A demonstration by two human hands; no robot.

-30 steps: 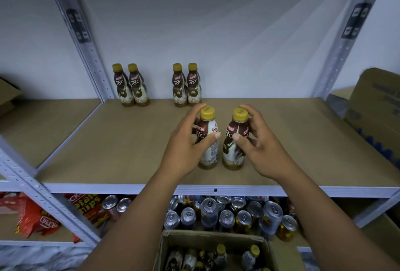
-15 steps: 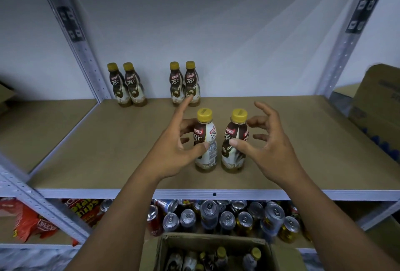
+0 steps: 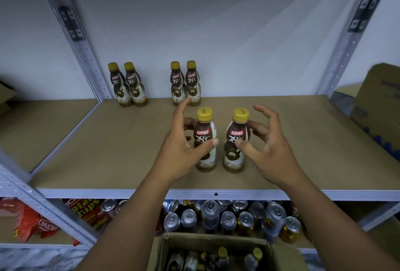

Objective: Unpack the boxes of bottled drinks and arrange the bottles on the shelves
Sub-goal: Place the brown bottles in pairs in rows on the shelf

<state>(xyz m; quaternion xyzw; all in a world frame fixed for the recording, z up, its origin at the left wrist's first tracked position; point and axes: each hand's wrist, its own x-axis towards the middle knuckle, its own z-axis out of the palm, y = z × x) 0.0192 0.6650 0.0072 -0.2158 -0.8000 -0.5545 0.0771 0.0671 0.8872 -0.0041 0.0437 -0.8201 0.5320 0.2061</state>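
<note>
The left hand (image 3: 181, 154) is hovering around the left bottle (image 3: 203, 133) with its fingers spread and released: the index finger is pointing up and away, the other fingers are curving loosely behind the bottle's shoulder, and the thumb is lying across the front of the label. Whether the thumb is touching the label cannot be told.

The right hand (image 3: 266, 151) is mirroring this posture at the right bottle (image 3: 237, 134). Its fingers are arching open beside the cap and shoulder, and its thumb tip is sitting over the label. It is not grasping the bottle.

Both bottles are standing upright, just beside each other, near the front of the shelf (image 3: 104, 141). Two further pairs of bottles (image 3: 134, 85) (image 3: 192, 84) are standing at the back of the shelf. An open box (image 3: 214, 241) holding more bottles is sitting below, in front of the cans (image 3: 210, 213).
</note>
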